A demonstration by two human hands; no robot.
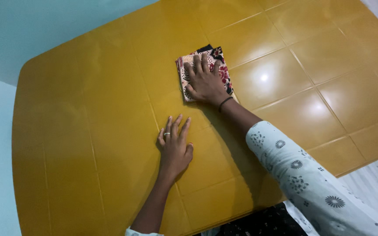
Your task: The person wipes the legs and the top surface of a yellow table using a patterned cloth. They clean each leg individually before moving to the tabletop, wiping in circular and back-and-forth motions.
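Observation:
A folded cloth [218, 57] with a red, black and cream flower print lies on the glossy yellow-brown table [88, 109], which has a tile-like grid pattern. My right hand [204, 80] rests flat on top of the cloth, fingers spread slightly, covering most of it; a dark band circles that wrist. My left hand [175, 144] lies palm down on the bare tabletop nearer to me, fingers together and extended, a ring on one finger. It holds nothing and is a short distance from the cloth.
The table's rounded far-left corner stands near a pale blue wall [5, 26]. Its near edge [224, 218] runs along my body. Light floor [372, 183] shows at the right beyond the table's edge.

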